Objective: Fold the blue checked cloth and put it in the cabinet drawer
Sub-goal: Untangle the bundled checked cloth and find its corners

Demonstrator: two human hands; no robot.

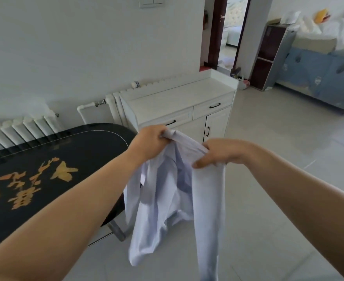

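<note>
Here, cloth hanging, pinched by left hand, right hand

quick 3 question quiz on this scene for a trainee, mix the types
1. True or false: the cloth lies folded on the black table.
2. Which hand grips the cloth nearer the cabinet? A) left hand B) right hand
3. Fill in: both cabinet drawers are ____.

Key: 1 false, it hangs unfolded from both hands; 2 A; 3 shut.
</note>
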